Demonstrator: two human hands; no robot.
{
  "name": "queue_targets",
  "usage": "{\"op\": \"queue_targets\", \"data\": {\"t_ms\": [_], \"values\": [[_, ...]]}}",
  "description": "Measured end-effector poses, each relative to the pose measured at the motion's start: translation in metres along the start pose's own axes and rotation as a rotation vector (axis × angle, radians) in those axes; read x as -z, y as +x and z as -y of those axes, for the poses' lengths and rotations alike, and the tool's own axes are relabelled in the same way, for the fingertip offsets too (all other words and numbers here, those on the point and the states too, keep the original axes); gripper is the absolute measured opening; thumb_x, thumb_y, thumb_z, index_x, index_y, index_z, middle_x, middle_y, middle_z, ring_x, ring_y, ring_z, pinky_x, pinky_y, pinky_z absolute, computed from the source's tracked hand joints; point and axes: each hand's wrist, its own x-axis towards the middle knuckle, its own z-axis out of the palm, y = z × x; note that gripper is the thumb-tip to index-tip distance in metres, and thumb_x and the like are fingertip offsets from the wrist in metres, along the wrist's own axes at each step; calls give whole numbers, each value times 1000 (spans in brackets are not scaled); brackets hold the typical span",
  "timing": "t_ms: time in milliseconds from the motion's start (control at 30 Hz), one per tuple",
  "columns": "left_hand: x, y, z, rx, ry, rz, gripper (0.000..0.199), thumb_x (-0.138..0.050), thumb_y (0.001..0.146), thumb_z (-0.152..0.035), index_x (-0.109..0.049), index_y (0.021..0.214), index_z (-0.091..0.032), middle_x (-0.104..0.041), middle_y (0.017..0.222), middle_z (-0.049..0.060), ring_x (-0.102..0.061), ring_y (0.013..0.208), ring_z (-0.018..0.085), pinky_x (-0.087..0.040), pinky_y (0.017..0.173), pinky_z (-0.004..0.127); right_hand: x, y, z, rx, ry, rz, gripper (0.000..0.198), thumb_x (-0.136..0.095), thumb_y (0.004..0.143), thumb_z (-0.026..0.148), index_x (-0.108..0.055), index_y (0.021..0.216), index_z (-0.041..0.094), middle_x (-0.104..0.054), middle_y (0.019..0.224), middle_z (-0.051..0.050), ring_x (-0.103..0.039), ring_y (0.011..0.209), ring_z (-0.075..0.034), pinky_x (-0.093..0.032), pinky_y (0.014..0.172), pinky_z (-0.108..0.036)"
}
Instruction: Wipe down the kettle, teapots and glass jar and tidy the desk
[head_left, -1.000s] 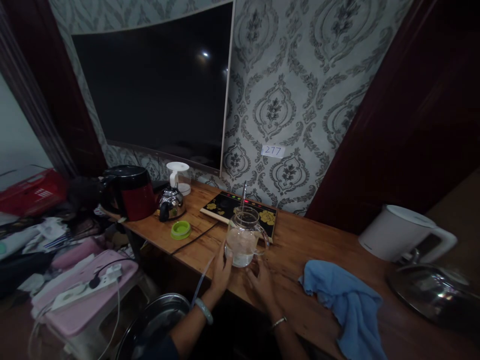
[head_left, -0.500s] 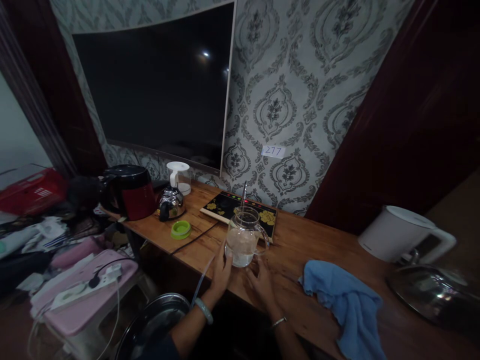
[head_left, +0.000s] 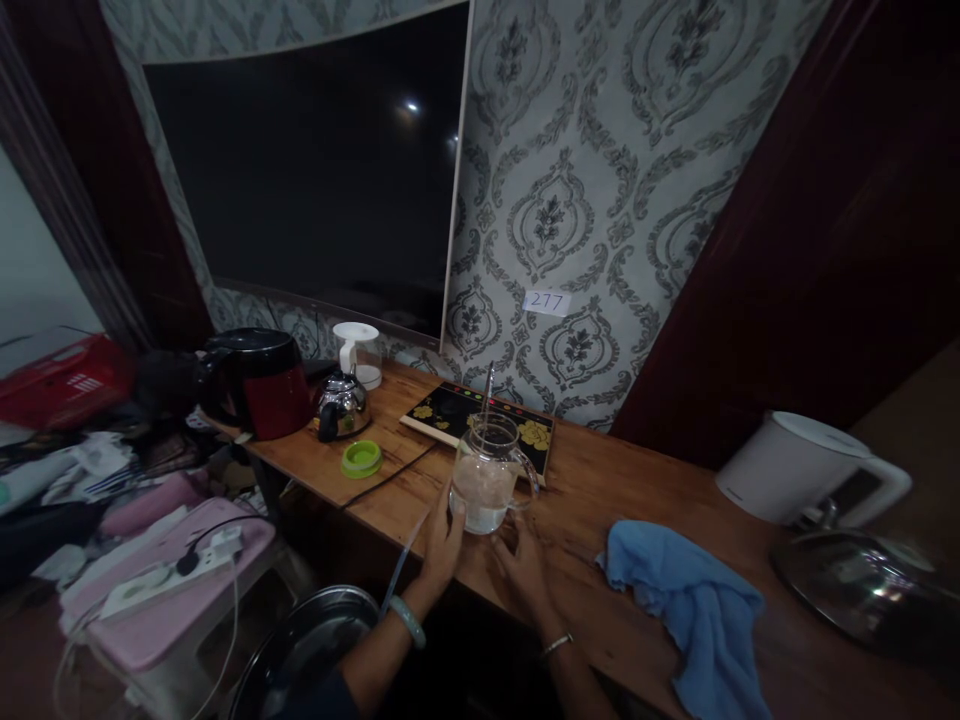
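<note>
A clear glass teapot (head_left: pixel 484 485) with a glass handle sits at the desk's front edge, before a black tea stove (head_left: pixel 450 408) with gold flowers. It looks partly filled with clear liquid. Cupped along its lower left side is my left hand (head_left: pixel 442 545), fingers partly hidden by the glass. My right hand (head_left: pixel 525 565) is at the lower right, below the handle, with thumb and fingers apart; whether it touches the glass I cannot tell. A thin metal spout (head_left: pixel 489 385) rises behind the teapot. A clear tube (head_left: pixel 403 562) runs down beside my left wrist.
On the wooden desk (head_left: pixel 577 480) stand a green dish (head_left: pixel 361 459), a small steel kettle (head_left: pixel 343 405), a red-black kettle (head_left: pixel 274 390) and a white-lidded jar (head_left: pixel 358 350). Rightward are a blue cloth (head_left: pixel 682 600), a white kettle (head_left: pixel 795 465) and a steel lid (head_left: pixel 862 590). A black basin (head_left: pixel 315 640) is below.
</note>
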Motion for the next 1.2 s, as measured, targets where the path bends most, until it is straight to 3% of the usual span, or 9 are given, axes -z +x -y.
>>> {"op": "queue_targets", "data": {"t_ms": [233, 400, 700, 933, 1200], "values": [[-1, 0, -1, 12, -9, -7, 61, -50, 95, -54, -55, 144, -18, -50, 156, 16, -45, 147, 29, -32, 125, 51, -1, 0, 2, -18, 24, 2, 46, -71, 79, 41, -68, 120, 21, -75, 118, -12, -68, 115, -31, -54, 102, -48], [0, 0, 1, -2, 7, -9, 60, -52, 94, -55, -58, 142, -18, -54, 154, 15, -48, 145, 29, -33, 124, 51, -2, -1, 0, -30, -4, -19, 47, -71, 77, 41, -69, 119, 22, -73, 126, -14, -67, 119, -33, -50, 106, -53], [0, 1, 0, 5, 18, -7, 61, -51, 94, -56, -57, 142, -20, -53, 154, 14, -47, 146, 29, -33, 125, 49, 0, 0, -3, -24, -12, -5, 46, -71, 77, 41, -70, 119, 23, -75, 120, -12, -69, 113, -32, -55, 100, -49], [0, 1, -1, -4, 8, -18, 61, -53, 93, -56, -59, 141, -19, -55, 152, 15, -49, 144, 29, -33, 124, 50, -1, -1, 4, -27, 11, 2, 45, -67, 79, 37, -68, 121, 22, -73, 125, -12, -68, 118, -31, -52, 105, -50], [0, 1, 1, -6, 10, -21, 60, -51, 95, -56, -58, 142, -20, -55, 153, 14, -49, 144, 29, -35, 123, 50, 0, 0, 5, -17, 47, -5, 45, -71, 80, 43, -69, 119, 23, -76, 117, -11, -69, 113, -30, -55, 100, -47]]}}
